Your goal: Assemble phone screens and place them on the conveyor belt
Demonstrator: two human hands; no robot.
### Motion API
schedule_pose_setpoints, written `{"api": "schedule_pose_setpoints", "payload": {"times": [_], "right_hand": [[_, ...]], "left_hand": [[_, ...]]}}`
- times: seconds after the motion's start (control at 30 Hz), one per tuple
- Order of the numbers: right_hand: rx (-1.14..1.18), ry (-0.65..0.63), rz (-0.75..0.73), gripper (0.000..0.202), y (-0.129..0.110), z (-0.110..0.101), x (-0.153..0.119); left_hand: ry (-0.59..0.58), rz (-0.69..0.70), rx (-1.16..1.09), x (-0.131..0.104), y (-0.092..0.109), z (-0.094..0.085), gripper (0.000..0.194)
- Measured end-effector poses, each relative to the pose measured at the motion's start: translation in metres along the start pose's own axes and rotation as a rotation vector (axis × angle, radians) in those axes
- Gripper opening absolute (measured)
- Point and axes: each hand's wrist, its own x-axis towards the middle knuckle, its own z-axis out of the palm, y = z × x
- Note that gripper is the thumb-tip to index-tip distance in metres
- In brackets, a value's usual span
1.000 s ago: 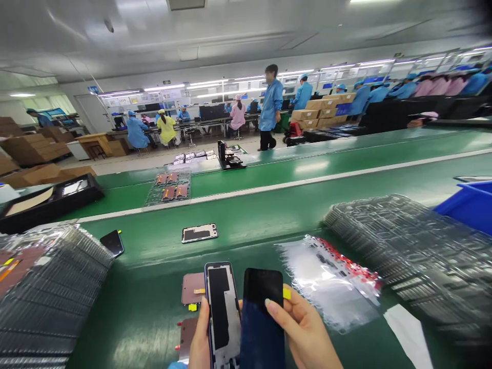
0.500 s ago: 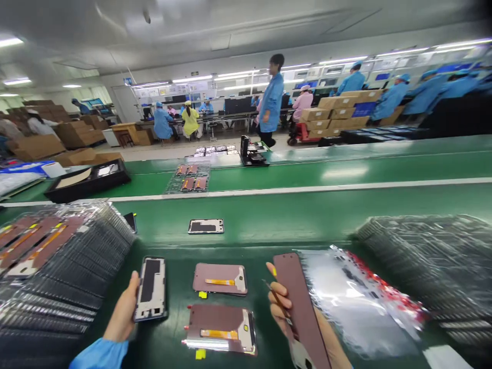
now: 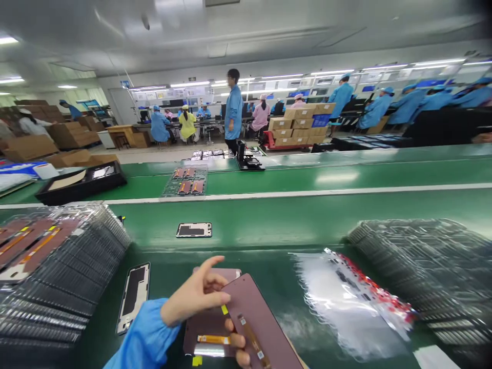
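My right hand (image 3: 239,344) is wrapped round a phone screen (image 3: 258,320), its brown back and ribbon cable turned up. My left hand (image 3: 203,289) has thumb and fingers apart at the screen's upper left edge, close to a yellow tab (image 3: 225,309); it grips nothing that I can see. Partly hidden beneath my hands lie one screen (image 3: 235,273) and, nearer me, another screen (image 3: 203,328) with an orange ribbon cable. A phone frame (image 3: 134,297) lies on the green mat to the left of my sleeve.
A tall stack of clear trays (image 3: 88,256) holding screens stands left. More clear trays (image 3: 426,256) are stacked right, beside a pile of plastic films (image 3: 346,302) with red tabs. Another phone frame (image 3: 194,230) lies on the green belt (image 3: 269,220). Several people work beyond.
My left hand has let go of the phone frame, now lying on the mat, and moved right to the screen. My right hand has brought that screen left. A standing person moved left.
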Motion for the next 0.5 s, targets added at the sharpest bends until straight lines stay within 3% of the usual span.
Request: {"api": "schedule_pose_setpoints", "payload": {"times": [0.1, 0.2, 0.3, 0.4, 0.5], "right_hand": [[-0.003, 0.062, -0.061, 0.052, -0.001, 0.009, -0.008], [-0.026, 0.116, -0.119, 0.07, -0.006, 0.017, -0.018], [-0.075, 0.085, -0.164, 0.081, -0.008, 0.013, -0.023], [-0.081, 0.073, -0.145, 0.076, -0.008, 0.006, -0.024], [0.016, 0.186, -0.126, 0.066, -0.014, 0.009, -0.024]], "left_hand": [[-0.139, -0.091, -0.018, 0.015, 0.003, 0.014, 0.074], [-0.149, -0.099, 0.028, 0.021, 0.002, 0.013, 0.071], [-0.16, -0.09, 0.107, 0.025, 0.0, 0.01, 0.072], [-0.187, -0.066, 0.249, 0.033, -0.003, 0.004, 0.07], [-0.156, -0.035, 0.41, 0.049, -0.002, -0.019, 0.067]]}}
